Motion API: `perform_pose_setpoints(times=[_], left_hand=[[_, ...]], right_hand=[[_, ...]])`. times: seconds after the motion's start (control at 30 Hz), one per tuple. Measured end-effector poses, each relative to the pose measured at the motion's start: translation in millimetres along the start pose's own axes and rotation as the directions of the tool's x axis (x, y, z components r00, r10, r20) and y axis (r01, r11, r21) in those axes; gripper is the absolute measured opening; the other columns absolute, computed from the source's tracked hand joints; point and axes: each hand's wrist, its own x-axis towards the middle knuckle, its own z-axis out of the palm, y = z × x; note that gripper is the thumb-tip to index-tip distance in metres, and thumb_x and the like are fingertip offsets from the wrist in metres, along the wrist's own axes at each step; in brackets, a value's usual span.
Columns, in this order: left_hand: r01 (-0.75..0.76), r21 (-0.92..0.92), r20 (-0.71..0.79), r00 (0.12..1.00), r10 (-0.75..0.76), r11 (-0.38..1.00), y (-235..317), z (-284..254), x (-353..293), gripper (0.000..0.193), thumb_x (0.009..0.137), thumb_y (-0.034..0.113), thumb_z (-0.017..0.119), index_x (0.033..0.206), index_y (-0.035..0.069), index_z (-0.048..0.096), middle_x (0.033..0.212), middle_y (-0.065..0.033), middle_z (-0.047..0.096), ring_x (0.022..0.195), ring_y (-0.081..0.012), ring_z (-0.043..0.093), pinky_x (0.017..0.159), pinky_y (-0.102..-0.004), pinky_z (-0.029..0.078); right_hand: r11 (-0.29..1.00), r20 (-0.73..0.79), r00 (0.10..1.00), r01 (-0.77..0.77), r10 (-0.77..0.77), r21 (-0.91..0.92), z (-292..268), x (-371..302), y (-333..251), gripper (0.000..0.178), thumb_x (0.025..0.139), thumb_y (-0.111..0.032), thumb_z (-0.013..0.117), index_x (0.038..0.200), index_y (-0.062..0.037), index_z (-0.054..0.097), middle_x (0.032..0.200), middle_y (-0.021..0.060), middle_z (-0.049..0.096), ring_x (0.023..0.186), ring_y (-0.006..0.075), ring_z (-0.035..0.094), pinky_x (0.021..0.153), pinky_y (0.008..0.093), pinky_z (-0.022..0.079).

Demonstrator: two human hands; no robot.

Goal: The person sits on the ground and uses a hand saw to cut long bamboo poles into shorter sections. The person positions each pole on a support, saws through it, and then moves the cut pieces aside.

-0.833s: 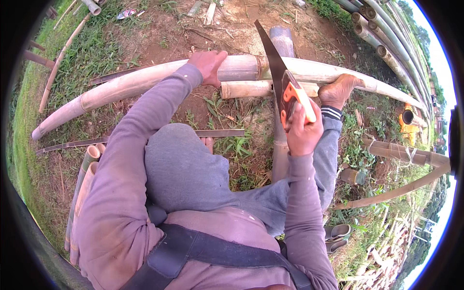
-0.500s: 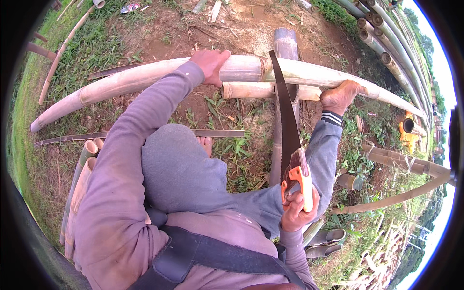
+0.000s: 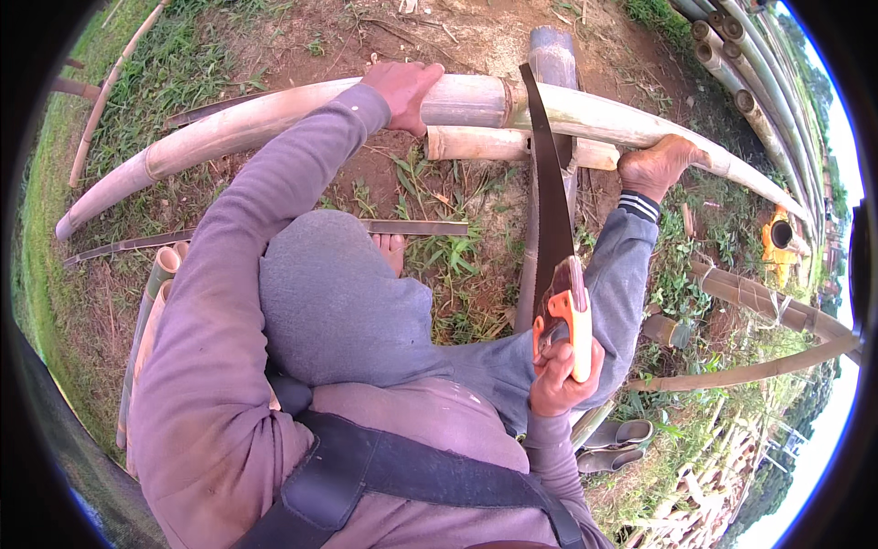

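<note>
Our right hand gripped the saw, our left hand the pole (1 foot against it) — straight strokes seemed best.

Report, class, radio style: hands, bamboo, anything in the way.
Left hand clasping bamboo pole; right hand gripping saw. Saw's far end over pole. Possibly in the way: bare foot against pole, right of saw.

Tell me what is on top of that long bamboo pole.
On the pole are the left hand and, farther right, a bare foot. Between them the saw's blade crosses over it; contact is unclear. The surface beneath all three is covered.
</note>
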Motion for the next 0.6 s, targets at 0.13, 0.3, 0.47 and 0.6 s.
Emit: perform_pose_setpoints(times=[0.13,0.3,0.47,0.6], left_hand=[[0.021,0.022,-0.039,0.999,-0.021,1.000,-10.8,-0.6,-12.6,0.095,0.069,0.038,0.090,0.150,0.011,0.049,0.125,-0.0197,0.069,0.116,-0.0414,0.070,0.097,-0.0531,0.057],[-0.031,0.018,-0.075,0.997,0.032,0.999,0.9,-1.9,8.0,0.094,0.068,0.038,0.090,0.148,0.011,0.049,0.124,-0.0196,0.070,0.115,-0.0416,0.070,0.096,-0.0538,0.057],[0.021,-0.011,-0.011,1.000,-0.021,1.000,-4.5,7.2,-8.1,0.088,0.068,0.038,0.091,0.142,0.012,0.051,0.122,-0.0178,0.070,0.112,-0.0408,0.071,0.094,-0.0548,0.058],[-0.010,0.010,-0.038,0.999,0.010,1.000,-1.2,-3.6,0.6,0.087,0.068,0.038,0.092,0.140,0.012,0.051,0.120,-0.0168,0.071,0.111,-0.0410,0.072,0.092,-0.0548,0.059]], right_hand=[[0.968,0.049,0.997,-0.070,0.060,0.239,55.5,72.9,14.0,0.035,0.106,-0.025,0.073,0.121,0.0031,0.057,0.081,0.0080,0.068,0.056,0.0082,0.058,0.054,0.0227,0.051],[0.996,0.003,0.999,0.039,-0.039,-0.080,131.6,190.1,26.8,0.021,0.104,-0.013,0.073,0.113,0.0039,0.065,0.086,0.0057,0.070,0.069,0.0090,0.066,0.062,0.0271,0.053],[0.999,-0.009,0.999,-0.031,0.031,0.044,34.6,31.9,16.8,0.025,0.107,-0.017,0.069,0.118,0.0031,0.058,0.077,0.0053,0.066,0.054,0.0087,0.059,0.049,0.0240,0.048],[0.994,-0.017,0.999,0.031,-0.030,0.102,28.3,27.2,27.8,0.026,0.106,-0.014,0.069,0.120,0.0041,0.057,0.078,0.0060,0.066,0.056,0.0093,0.060,0.051,0.0256,0.050]])
